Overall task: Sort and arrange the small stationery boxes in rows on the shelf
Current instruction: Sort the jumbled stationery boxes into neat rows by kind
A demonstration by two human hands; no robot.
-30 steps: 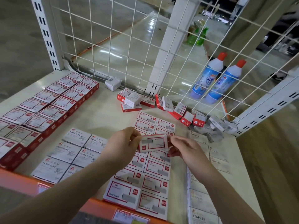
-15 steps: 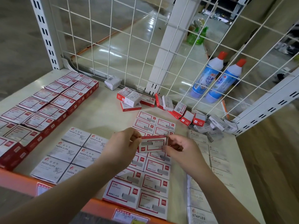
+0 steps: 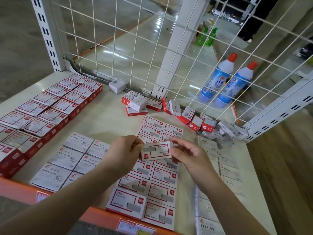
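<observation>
Left hand (image 3: 126,150) and right hand (image 3: 188,154) pinch opposite ends of one red-and-white staple box (image 3: 156,150) (print upside down), held above the double row of matching boxes (image 3: 152,187) on the shelf (image 3: 105,119); unsorted boxes (image 3: 194,121) lie along the wire grid (image 3: 144,48).

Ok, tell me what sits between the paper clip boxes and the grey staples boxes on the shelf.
In the head view, two columns of red-bordered staple boxes lie between the paper clip boxes and the grey staples boxes, with both hands holding one such box above them.
</observation>
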